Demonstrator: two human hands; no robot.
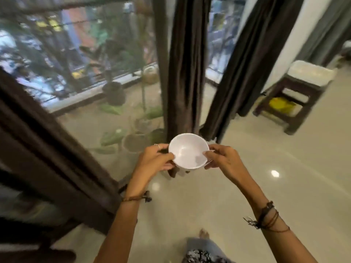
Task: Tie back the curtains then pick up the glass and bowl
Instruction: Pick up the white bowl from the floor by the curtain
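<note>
**Desk:** What is at the centre?

**Photographer:** A white bowl (188, 150), held up in front of the person above a pale glossy floor (266, 186), its hollow facing the camera. The left hand (153, 160) grips the left rim, thumb over the edge and fingers curled behind. The right hand (222, 160) pinches the right rim, thumb inside the bowl. Something clear shows just under the bowl by the right fingers; blur makes it impossible to say whether it is the glass.

**Desk:** And the curtains?

**Photographer:** Dark brown. One gathered curtain (184, 73) hangs straight behind the bowl; a second (247, 63) slants to its right; a third (47, 139) crosses the left foreground. Whether ties hold them cannot be made out.

**Desk:** Surroundings?

**Photographer:** Window glass (76, 54) with potted plants (133, 137) beyond it, a dark wooden stool (296, 95) with a white top at right, something yellow on its lower shelf. Cord bracelets circle both wrists. A bare foot (204, 234) shows at bottom.
</note>
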